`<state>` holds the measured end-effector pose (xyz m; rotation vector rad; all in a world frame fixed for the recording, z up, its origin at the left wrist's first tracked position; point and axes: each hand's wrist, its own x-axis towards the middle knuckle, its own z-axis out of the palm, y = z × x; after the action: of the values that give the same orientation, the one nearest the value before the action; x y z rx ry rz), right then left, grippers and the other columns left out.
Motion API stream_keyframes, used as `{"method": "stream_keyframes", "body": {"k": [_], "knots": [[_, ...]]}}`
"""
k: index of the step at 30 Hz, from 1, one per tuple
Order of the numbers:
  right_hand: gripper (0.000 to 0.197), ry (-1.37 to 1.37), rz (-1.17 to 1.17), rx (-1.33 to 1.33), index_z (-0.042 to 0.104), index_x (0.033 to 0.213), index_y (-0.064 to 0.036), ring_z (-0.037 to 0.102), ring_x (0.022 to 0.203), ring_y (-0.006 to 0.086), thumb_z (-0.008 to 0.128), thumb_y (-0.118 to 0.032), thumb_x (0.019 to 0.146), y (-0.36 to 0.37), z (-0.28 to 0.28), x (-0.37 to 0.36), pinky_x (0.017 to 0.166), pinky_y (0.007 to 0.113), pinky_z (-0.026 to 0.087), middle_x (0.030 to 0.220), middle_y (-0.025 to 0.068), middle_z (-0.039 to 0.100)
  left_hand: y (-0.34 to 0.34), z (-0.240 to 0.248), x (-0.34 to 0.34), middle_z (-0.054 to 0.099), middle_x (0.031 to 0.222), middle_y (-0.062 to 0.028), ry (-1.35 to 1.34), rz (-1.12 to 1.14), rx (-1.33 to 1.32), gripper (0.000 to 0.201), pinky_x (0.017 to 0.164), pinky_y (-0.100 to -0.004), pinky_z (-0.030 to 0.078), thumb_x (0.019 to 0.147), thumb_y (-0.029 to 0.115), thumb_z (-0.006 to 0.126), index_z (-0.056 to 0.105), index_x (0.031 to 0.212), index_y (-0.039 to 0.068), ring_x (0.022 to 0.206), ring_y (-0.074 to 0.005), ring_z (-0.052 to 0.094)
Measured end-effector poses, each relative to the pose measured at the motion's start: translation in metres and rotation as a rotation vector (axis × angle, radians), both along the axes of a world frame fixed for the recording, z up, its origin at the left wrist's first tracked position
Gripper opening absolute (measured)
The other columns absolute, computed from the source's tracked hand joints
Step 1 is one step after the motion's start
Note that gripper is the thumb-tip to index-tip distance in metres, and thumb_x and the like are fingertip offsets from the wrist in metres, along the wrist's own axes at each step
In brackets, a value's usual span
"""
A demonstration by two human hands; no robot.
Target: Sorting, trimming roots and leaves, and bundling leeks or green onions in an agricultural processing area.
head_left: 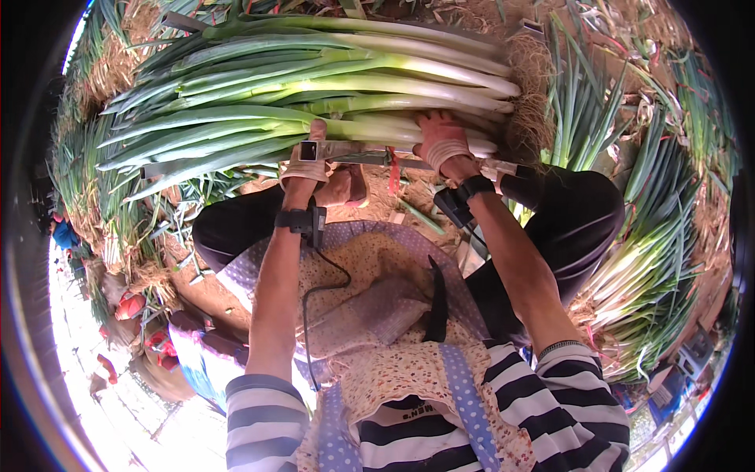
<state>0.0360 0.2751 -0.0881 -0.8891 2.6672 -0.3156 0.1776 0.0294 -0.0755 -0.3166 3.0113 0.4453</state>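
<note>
A thick bundle of long green onions [346, 82] lies crosswise on a metal frame [413, 163], leaves to the left and roots [531, 94] to the right. At its near edge is my left hand [311, 157], one digit pointing up against the stalks; its other fingers are hidden by the frame's square tube end. My right hand [442, 138], in a reddish glove with a pale wrapped cuff, lies over the white stems with its fingers apart, pointing away from me. A red tie [394, 169] hangs from the frame between my hands.
More green onions [641, 275] are heaped on the right, and others [86, 157] on the left. My bent knees [578, 204] flank the frame. A black cable [314, 291] runs from my left wrist device down over my floral apron. Loose leaves [421, 215] litter the soil.
</note>
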Motion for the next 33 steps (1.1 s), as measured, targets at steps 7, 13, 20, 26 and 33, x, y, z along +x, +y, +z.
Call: {"method": "stream_keyframes", "body": {"k": [7,13,20,26,33], "knots": [[0.035,-0.036,0.026,0.016,0.061,0.099,-0.0106,0.053,0.107,0.0285,0.070,-0.028,0.071,0.007,-0.005,0.002,0.088,0.040,0.047,0.107,0.0109,0.058,0.050,0.038,0.003,0.053,0.111,-0.0229,-0.177,0.174,-0.105,0.104,0.091,-0.0394,0.044,0.061,0.032,0.074,0.013,0.141,0.008,0.104,-0.0360,0.052],[0.053,-0.017,0.035,0.016,0.056,0.110,-0.0123,0.050,0.111,0.0295,0.076,-0.034,0.066,0.007,-0.001,0.007,0.089,0.041,0.047,0.113,0.0101,0.055,0.031,0.048,-0.008,0.063,0.086,-0.0031,0.755,1.333,1.607,0.051,0.063,-0.0306,0.048,0.075,0.045,0.074,0.059,0.105,0.006,0.074,-0.0163,0.059],[0.059,0.101,0.067,0.046,0.054,0.110,-0.0091,0.048,0.110,0.0305,0.078,-0.036,0.062,0.005,-0.007,0.012,0.093,0.040,0.042,0.112,0.0130,0.054,-0.045,0.075,0.004,0.060,0.101,-0.0091,1.342,1.347,1.292,0.065,0.073,-0.0352,0.046,0.076,0.047,0.071,0.049,0.119,0.002,0.082,-0.0206,0.057],[0.063,0.185,0.122,-0.033,0.053,0.109,-0.0074,0.047,0.109,0.0333,0.080,-0.034,0.059,0.010,-0.021,0.010,0.096,0.041,0.038,0.112,0.0156,0.053,-0.099,0.102,-0.016,0.060,0.101,-0.0154,1.303,1.403,0.661,0.070,0.078,-0.0347,0.045,0.072,0.043,0.075,0.047,0.114,-0.006,0.084,-0.0233,0.056],[0.066,0.205,0.129,-0.038,0.051,0.109,-0.0061,0.046,0.110,0.0352,0.081,-0.033,0.056,0.014,-0.033,0.006,0.098,0.043,0.036,0.114,0.0179,0.051,-0.096,0.111,-0.048,0.047,0.121,-0.0284,1.055,1.348,-0.269,0.097,0.098,-0.0435,0.036,0.059,0.041,0.083,0.035,0.126,-0.011,0.112,-0.0407,0.046]]}}
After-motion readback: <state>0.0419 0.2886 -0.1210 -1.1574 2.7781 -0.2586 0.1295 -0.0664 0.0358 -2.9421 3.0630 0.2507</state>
